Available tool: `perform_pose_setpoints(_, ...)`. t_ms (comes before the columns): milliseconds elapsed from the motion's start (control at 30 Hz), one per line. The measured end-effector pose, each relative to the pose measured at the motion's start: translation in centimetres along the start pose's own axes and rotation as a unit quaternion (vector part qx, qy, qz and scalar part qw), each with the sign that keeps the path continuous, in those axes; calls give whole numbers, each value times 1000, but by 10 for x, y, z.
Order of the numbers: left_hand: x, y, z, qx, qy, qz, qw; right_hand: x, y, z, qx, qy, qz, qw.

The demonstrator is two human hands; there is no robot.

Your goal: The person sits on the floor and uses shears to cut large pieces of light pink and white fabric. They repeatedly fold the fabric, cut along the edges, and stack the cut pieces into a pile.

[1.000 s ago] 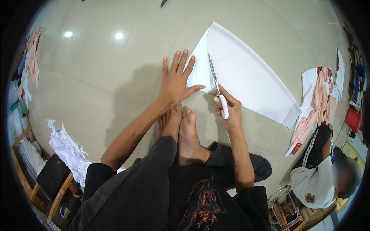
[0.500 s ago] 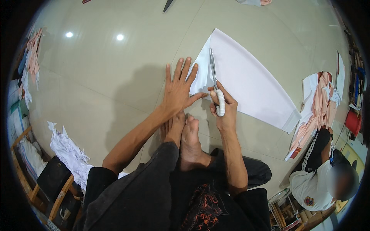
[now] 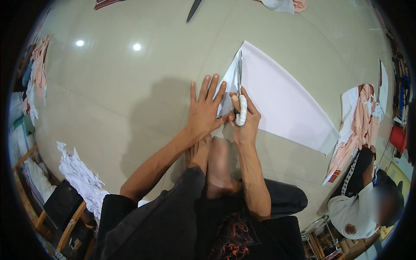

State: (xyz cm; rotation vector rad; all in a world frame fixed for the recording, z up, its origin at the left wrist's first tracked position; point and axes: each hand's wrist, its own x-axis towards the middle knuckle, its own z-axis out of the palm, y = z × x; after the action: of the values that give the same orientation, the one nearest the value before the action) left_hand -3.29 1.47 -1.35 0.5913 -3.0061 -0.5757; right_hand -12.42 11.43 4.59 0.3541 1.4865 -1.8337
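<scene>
A large pale piece of fabric (image 3: 281,95), white with a faint pink tint, lies on the tiled floor in front of me, pointed at its far end. My right hand (image 3: 247,119) grips a pair of scissors (image 3: 239,71) with white wrapping round the handle. The blades point away from me along the fabric's left part. To the left, my left hand (image 3: 201,108) is spread flat, its fingers at the fabric's left edge and its thumb close to the scissors' handle. My bare feet rest just below both hands.
White fabric scraps (image 3: 80,175) are heaped at left, near a wooden frame (image 3: 71,223). Peach and white cloths (image 3: 359,121) lie at right, beside a seated person (image 3: 355,210). A dark pointed blade (image 3: 193,11) lies at the far edge.
The scissors have shifted slightly along the fabric's left part, and their blades look closer together. My right foot is blurred by motion. The whole view has shifted a little.
</scene>
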Motion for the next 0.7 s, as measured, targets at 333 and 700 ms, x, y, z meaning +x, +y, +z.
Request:
perform_pose_setpoints(333,1,-1,3,31,8,5,999,14,7,18,3,40,-15,999)
perform_pose_setpoints(700,-1,-3,1,-20,-24,-5,1000,24,7,45,38,40,-36,998)
